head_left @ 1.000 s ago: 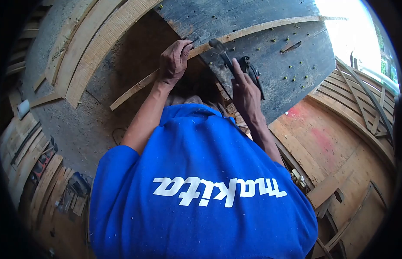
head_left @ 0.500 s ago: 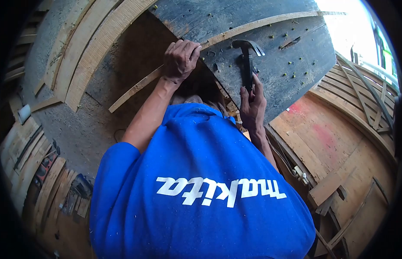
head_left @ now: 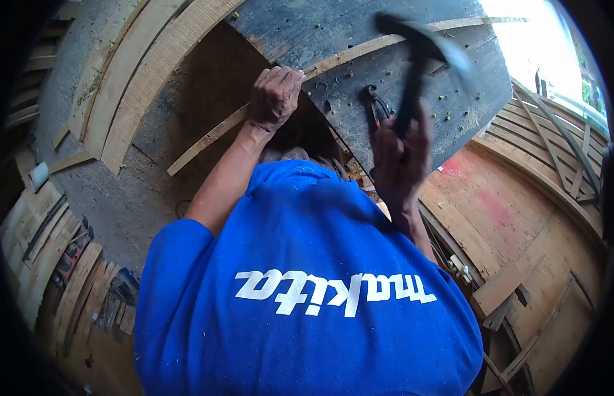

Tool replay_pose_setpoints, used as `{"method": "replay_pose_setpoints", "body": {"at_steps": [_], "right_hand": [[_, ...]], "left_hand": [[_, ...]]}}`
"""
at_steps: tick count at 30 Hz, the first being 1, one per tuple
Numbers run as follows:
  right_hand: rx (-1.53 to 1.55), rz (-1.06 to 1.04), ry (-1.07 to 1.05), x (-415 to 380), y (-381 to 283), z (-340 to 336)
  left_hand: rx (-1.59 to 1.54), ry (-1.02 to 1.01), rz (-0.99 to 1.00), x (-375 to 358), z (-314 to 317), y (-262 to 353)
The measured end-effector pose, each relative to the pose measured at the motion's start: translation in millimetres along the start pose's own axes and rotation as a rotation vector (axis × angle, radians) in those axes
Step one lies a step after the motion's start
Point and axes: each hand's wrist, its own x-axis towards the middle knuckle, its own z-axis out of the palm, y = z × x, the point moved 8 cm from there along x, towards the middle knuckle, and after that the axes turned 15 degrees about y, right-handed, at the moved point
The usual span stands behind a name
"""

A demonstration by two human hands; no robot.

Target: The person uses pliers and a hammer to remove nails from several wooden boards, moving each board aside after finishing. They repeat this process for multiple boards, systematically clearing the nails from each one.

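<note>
My right hand point(head_left: 402, 162) is closed around the handle of a claw hammer point(head_left: 418, 72), which is raised over a dark board and blurred by motion. My left hand point(head_left: 276, 98) is closed on a long, thin, curved wooden strip point(head_left: 363, 49) near the board's edge. The strip runs across the dark board point(head_left: 307, 26) and extends below my left wrist. Nail pincers point(head_left: 376, 109) with red handles lie on the board beside my right hand. Several small yellowish pegs or nail heads stick up from the board.
Curved wooden planks point(head_left: 145, 79) lie at the upper left. Stacked wood pieces and tools point(head_left: 89, 277) are at the lower left. A plywood sheet point(head_left: 498, 191) with pink marks lies at the right, near a slatted wooden frame point(head_left: 551, 132). A wood block point(head_left: 498, 290) sits lower right.
My right hand has lifted with the hammer, moving slightly right, and the hammer head is now higher and blurred. The pincers have come into sight. My left hand stays on the strip.
</note>
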Motion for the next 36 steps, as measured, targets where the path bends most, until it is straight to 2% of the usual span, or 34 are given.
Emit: {"method": "replay_pose_setpoints", "body": {"at_steps": [2, 3, 4, 6, 7, 8, 10, 11, 12, 14, 16, 17, 18, 20, 22, 23, 24, 26, 27, 28, 29, 30, 32, 33, 35, 36], "right_hand": [[0.275, -0.043, 0.043, 15.2, -36.6, -8.8], [0.345, -0.15, 0.093, 17.6, -45.5, -11.4], [0.476, -0.208, -0.047, 17.1, -42.3, -9.1], [-0.341, -0.158, -0.249, -53.8, 101.2, -14.9], [-0.246, -0.278, -0.202, -13.1, 24.8, 28.3], [-0.45, -0.018, -0.497, -25.3, 59.8, 45.6], [-0.374, 0.266, -0.453, -18.5, 80.7, 29.9], [-0.228, 0.162, -0.343, -7.6, 72.9, 25.7], [-0.253, 0.207, -0.289, 7.0, 42.5, 17.1], [-0.075, 0.084, -0.03, 30.3, -5.8, 1.3], [0.293, -0.055, 0.133, 39.2, -47.5, -7.1], [0.328, -0.213, 0.157, 36.0, -53.4, -10.2], [0.328, -0.219, 0.159, 17.3, -24.6, -13.4], [-0.219, -0.047, -0.141, -30.0, 67.4, 7.3], [-0.365, 0.257, -0.4, -45.5, 92.6, 33.3], [-0.427, 0.262, -0.38, -39.3, 85.6, 24.5], [-0.287, 0.254, -0.315, -34.0, 84.2, 18.4], [-0.251, 0.418, -0.154, -36.8, 90.2, -7.5], [-0.098, 0.331, -0.003, -31.9, 88.4, -14.9], [-0.233, 0.344, 0.062, -32.3, 94.3, -30.6], [-0.245, 0.245, 0.157, -38.1, 122.5, -45.9], [-0.393, 0.281, 0.188, -32.7, 122.4, -59.0], [-0.515, 0.18, 0.292, -33.2, 149.5, -87.0], [-0.658, 0.208, 0.286, -37.0, 167.9, -99.6], [-0.713, 0.195, 0.29, -49.1, 186.2, -116.5], [-0.787, 0.192, 0.286, -53.0, 196.9, -122.0]], "left_hand": [[-0.009, -0.004, -0.004, -1.0, 1.2, -0.4], [-0.009, 0.001, -0.007, -1.8, 1.4, -0.7], [-0.002, -0.014, -0.017, -2.9, 2.5, -1.9], [0.004, -0.025, -0.021, -3.8, 1.5, -2.5], [-0.026, -0.012, -0.024, -1.0, 0.8, -2.4], [-0.056, -0.002, -0.031, -0.7, -0.5, -1.0], [-0.036, 0.01, -0.023, -0.6, 1.0, -1.3], [-0.036, -0.009, -0.02, -3.5, 0.7, -2.4], [-0.049, -0.032, -0.031, -12.7, -1.2, 3.9], [-0.084, 0.005, -0.042, -3.3, 1.8, -2.6], [-0.088, -0.002, -0.046, -4.7, 1.2, -1.9], [-0.087, -0.001, -0.048, -2.6, 2.1, -3.4], [-0.089, 0.003, -0.044, -2.6, 2.0, -2.6], [-0.087, -0.001, -0.047, -2.4, 1.5, -2.5], [-0.101, -0.004, -0.05, -0.1, 0.9, -2.2], [-0.115, -0.021, -0.062, -1.4, 0.5, -1.7], [-0.099, 0.003, -0.049, 6.4, 0.7, -5.5], [-0.109, -0.022, -0.087, 0.7, -0.3, -0.2], [-0.098, -0.028, -0.069, 0.0, 0.9, -0.1], [-0.084, -0.031, -0.045, 0.3, 1.6, -0.2], [-0.136, 0.015, -0.081, 2.0, -0.1, -0.4], [-0.123, 0.027, -0.053, 5.9, -2.3, 3.8], [-0.12, -0.033, -0.159, 13.0, -0.5, 2.2], [-0.109, -0.017, -0.138, 16.7, -3.5, 7.1], [0.024, -0.122, -0.184, 20.4, 3.7, 12.0], [0.042, -0.105, -0.176, 27.6, 3.9, 18.5]]}}
